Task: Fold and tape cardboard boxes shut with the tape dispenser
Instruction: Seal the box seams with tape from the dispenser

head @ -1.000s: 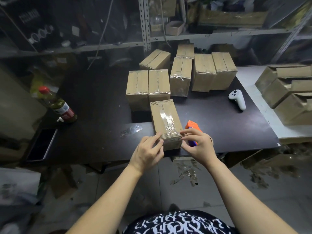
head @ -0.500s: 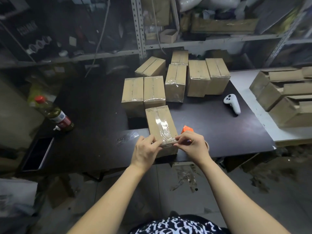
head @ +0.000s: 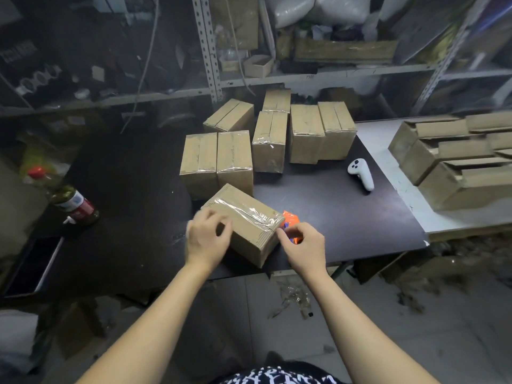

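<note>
**Spill risk at the worktop edge**

Grips the left end of the taped box with the left hand; curls the right hand at the orange tape dispenser, hold unclear. Lies skewed near the worktop front edge: liable, if swung hastily, to shove the tape dispenser off or slide over.

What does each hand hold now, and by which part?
The left hand holds the taped box at its left end. The right hand is at its right corner, beside the orange tape dispenser; its grip cannot be told.
</note>
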{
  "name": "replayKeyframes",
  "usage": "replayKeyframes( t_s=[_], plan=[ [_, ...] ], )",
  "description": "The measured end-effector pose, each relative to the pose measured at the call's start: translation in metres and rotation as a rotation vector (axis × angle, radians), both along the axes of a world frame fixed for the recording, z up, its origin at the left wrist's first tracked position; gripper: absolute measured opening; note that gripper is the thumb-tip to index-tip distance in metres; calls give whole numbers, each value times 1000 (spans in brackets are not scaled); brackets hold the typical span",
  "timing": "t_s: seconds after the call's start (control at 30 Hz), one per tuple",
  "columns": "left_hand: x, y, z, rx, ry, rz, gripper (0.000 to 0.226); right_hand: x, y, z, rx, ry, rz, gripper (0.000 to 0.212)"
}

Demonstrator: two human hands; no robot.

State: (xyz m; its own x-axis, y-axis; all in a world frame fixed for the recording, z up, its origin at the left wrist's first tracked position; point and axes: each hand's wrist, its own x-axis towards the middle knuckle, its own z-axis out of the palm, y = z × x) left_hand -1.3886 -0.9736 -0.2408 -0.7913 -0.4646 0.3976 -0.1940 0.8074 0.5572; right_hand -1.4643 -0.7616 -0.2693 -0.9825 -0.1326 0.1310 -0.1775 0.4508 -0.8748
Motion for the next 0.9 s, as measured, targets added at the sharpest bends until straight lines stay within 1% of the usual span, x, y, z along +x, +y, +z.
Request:
replayKeyframes(
  t_s=[0.03, 0.07, 0.13, 0.2, 0.27, 0.4, 0.47, 0.6, 0.7, 0.77, 0.8, 0.87, 0.9],
  plan=[
    [-5, -7, 5, 17, -98, 63, 23, 3, -2, 1, 1, -16, -13, 28],
    [-10, -16, 6, 55, -198, 105, 34, 8, -5, 4, -4, -40, 0, 33],
    [-19, -32, 7, 199, -329, 94, 50, 19, -11, 8, -10, -84, 88, 28],
    [-22, -42, 6, 370, -321, 12, 59, 29, -17, 10, -14, -115, 146, 21],
    [-19, -45, 7, 468, -292, -2, 64, 33, -20, 10, -20, -100, 121, 25],
    [-3, -50, 8, 497, -263, 158, 61, 28, -24, 8, -15, -62, 43, 42],
    [8, -56, 3, 519, -235, 209, 62, 22, -28, 6, -15, -78, 54, 44],
    [26, -65, -2, 582, -269, 140, 68, 13, -45, 9, -4, -44, 39, 38],
    [29, -70, -1, 579, -257, 56, 54, 2, -60, 9, 33, -49, -11, 39],
    [31, -71, 0, 597, -270, 39, 46, -6, -63, 3, 128, -52, -78, 37],
    [32, -70, 1, 613, -272, 53, 42, -8, -60, 1, 212, -58, -114, 32],
    [32, -62, 5, 630, -276, 82, 37, -8, -51, -3, 444, -88, -181, 27],
    [31, -55, 6, 624, -283, 78, 37, -6, -45, -5, 562, -99, -197, 28]
  ],
)
